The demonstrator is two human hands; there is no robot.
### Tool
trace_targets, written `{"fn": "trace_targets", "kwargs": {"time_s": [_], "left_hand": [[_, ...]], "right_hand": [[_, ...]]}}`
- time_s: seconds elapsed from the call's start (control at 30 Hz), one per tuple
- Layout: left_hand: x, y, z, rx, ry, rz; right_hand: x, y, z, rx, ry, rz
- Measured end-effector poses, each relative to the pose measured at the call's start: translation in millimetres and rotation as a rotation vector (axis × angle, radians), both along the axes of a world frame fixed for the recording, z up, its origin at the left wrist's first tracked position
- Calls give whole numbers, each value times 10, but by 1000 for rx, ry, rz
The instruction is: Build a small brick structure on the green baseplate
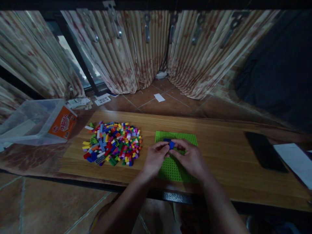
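A blue toy brick (172, 145) is held between my two hands above the green baseplate (170, 170). The fingers of my left hand (157, 156) pinch it from the left. My right hand (188, 156) grips it from the right with thumb and fingers. Just behind the held brick shows a dark blue piece (167, 140); whether it sits on the baseplate or is joined to the brick I cannot tell. Left of the baseplate spreads a loose pile of mixed coloured bricks (113, 143).
Everything lies on a low wooden table (226, 156). At the left stands a clear plastic bin (36, 136) with an orange label. A dark flat slab (265, 151) and a white sheet (293, 162) are at the right end. Patterned curtains (136, 55) hang behind.
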State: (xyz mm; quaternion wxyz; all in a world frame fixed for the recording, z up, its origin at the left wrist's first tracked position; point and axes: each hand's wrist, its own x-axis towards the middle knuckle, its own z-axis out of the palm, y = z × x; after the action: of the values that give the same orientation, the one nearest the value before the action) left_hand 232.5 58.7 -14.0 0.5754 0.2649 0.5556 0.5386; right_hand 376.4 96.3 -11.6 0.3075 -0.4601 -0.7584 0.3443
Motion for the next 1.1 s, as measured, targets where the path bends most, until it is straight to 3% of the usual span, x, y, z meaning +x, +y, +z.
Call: {"fn": "trace_targets", "kwargs": {"time_s": [0.27, 0.53, 1.1], "left_hand": [[80, 20, -122, 110, 383, -118], [216, 20, -101, 180, 629, -293], [275, 70, -205, 186, 515, -300]], "right_hand": [[447, 164, -92, 54, -188, -40], [447, 222, -170, -5, -199, 16], [393, 247, -118, -76, -124, -163]]}}
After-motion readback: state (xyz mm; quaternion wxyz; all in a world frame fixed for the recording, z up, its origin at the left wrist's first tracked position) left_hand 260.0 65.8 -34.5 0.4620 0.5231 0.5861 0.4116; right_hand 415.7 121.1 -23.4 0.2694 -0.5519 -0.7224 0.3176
